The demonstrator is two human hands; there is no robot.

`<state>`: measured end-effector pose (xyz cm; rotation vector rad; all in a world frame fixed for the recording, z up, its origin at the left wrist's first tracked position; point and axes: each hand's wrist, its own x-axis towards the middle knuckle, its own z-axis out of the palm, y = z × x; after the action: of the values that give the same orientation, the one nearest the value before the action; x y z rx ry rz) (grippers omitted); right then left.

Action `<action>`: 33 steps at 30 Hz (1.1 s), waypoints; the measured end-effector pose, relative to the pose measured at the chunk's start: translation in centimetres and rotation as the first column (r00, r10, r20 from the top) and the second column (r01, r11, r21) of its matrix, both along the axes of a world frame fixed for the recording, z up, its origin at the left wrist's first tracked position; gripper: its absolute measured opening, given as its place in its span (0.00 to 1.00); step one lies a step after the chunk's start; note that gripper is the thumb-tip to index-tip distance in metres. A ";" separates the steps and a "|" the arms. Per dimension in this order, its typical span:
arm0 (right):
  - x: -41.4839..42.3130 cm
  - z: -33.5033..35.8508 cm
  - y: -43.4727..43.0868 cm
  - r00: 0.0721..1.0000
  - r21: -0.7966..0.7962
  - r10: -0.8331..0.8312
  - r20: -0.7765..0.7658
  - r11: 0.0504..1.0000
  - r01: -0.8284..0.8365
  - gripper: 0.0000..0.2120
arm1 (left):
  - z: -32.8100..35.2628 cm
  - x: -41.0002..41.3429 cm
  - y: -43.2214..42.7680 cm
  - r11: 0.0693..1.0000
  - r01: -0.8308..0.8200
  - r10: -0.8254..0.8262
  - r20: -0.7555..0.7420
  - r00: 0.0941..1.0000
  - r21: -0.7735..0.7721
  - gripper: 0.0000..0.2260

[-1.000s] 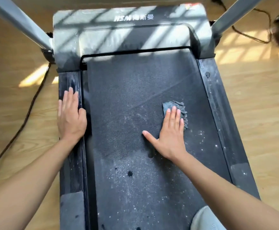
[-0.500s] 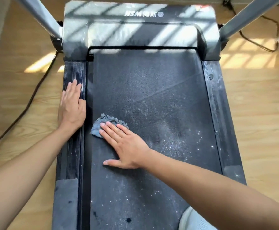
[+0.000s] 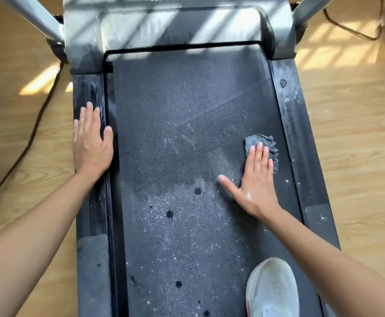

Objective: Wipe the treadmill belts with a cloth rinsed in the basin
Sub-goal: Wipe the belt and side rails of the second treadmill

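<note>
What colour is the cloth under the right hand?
Grey-blue; the cloth shows best in the head view.

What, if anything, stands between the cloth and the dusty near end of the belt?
A white shoe stands on the near right of the belt, straight behind the right hand pressing the cloth. The dusty middle and left of the belt show nothing in the way.

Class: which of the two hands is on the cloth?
The right hand, flat on the grey cloth on the belt; the left hand rests on the side rail.
</note>
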<state>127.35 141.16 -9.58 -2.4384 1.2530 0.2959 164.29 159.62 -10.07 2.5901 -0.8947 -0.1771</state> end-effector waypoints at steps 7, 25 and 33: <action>13.2 -0.2 9.7 0.870 0.025 0.488 0.069 0.871 -0.491 0.60 | 0.5 0.7 0.4 0.998 0.004 -0.012 -0.125 0.992 -0.062 0.32; 0.6 -0.2 -0.5 0.935 -0.089 0.354 0.004 0.932 -0.352 0.49 | 2.4 -3.8 -5.8 0.973 0.196 -0.214 -0.153 0.965 -0.125 0.25; -4.3 2.0 -6.4 0.986 -0.010 0.050 0.157 0.999 -0.049 0.31 | 1.8 -15.1 -13.4 0.683 0.685 -0.728 -0.153 0.669 -0.253 0.25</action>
<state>123.09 134.72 -7.58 -2.4478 1.1290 0.1098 149.20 146.19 -8.27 1.8613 -1.6981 -0.5871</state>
